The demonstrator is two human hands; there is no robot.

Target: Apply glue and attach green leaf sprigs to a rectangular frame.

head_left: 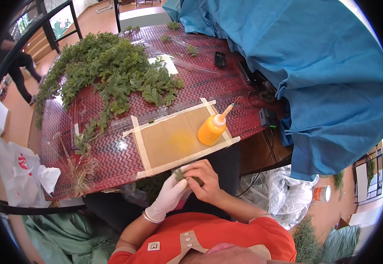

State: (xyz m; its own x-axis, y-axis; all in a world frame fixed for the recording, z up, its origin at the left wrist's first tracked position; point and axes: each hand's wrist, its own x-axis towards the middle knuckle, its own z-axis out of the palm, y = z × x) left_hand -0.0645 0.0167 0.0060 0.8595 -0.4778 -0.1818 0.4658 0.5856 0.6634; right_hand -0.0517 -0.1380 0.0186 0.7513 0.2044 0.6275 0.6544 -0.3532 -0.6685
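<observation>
Just off the table's near edge, my left hand [168,193], in a white glove, pinches a small green sprig [179,174]. My bare right hand [204,177] meets it there, fingers bent and closed on the same sprig, most of which the fingers hide. Beyond the hands lies a brown sheet [160,140] edged with pale tape, with a yellow smear in its middle. An orange squeeze bottle [211,133] with a pointed nozzle stands upright on the sheet's right part.
A large heap of green leafy sprigs [112,66] covers the far left of the red patterned table [112,163]. Dry stems [79,176] and a white plastic bag [17,174] are at the left edge. Blue cloth [323,79] drapes over the right side. A person [20,66] walks at far left.
</observation>
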